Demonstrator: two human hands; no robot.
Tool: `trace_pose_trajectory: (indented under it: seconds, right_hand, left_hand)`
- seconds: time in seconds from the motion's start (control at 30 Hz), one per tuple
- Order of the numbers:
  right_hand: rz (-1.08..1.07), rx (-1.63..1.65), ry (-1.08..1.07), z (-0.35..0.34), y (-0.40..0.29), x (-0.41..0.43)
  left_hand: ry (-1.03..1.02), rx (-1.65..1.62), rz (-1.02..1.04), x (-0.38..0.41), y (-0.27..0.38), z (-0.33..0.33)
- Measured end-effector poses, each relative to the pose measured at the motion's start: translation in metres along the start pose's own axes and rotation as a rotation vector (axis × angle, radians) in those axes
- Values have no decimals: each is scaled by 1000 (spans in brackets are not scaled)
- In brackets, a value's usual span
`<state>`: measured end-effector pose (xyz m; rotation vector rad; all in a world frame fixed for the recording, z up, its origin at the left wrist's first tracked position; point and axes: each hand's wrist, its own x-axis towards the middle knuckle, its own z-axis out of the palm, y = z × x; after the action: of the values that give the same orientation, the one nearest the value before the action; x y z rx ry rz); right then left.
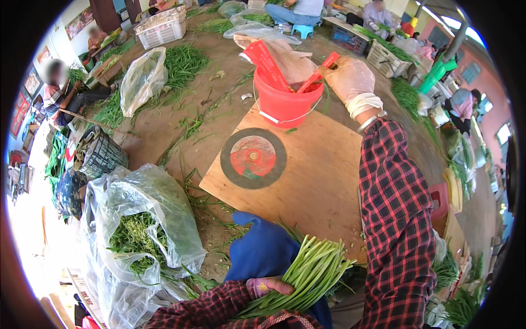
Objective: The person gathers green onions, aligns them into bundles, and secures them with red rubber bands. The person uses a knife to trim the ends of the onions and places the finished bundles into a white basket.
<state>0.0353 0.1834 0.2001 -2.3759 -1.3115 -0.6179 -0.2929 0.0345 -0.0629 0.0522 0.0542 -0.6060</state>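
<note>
My left hand, in a stained pinkish glove, holds a thick bunch of green stems, perhaps garlic chives, against my lap. Their cut ends point up and to the right. My right hand, in a pale glove, pinches a red printed strip at the rim of a red plastic bucket. Another wide red strip and a dirty pale cloth stick out of the bucket. It stands on the far corner of a plywood board. An abrasive disc lies flat on that board.
Left of the board sits a clear plastic bag with green trimmings. A blue cloth covers my knee. Loose greens lie on the floor beside another plastic bag. Crates and several seated people are farther off.
</note>
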Motion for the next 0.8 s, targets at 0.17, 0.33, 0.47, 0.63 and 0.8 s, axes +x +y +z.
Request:
trace_pose_trajectory:
  seconds: [0.17, 0.33, 0.47, 0.63, 0.8]
  right_hand:
    - [78, 46, -9, -13, 11, -8]
    - [29, 214, 7, 1, 9, -15]
    - [15, 578, 196, -30, 37, -34]
    - [332, 1152, 400, -77, 96, -125]
    - [794, 1470, 223, -26, 108, -297]
  left_hand:
    - [28, 62, 28, 7, -5, -11]
    - [81, 61, 114, 4, -6, 7]
    - [93, 29, 145, 0, -6, 25]
    - [45, 86, 249, -13, -3, 38]
    - [-42, 224, 338, -16, -3, 48]
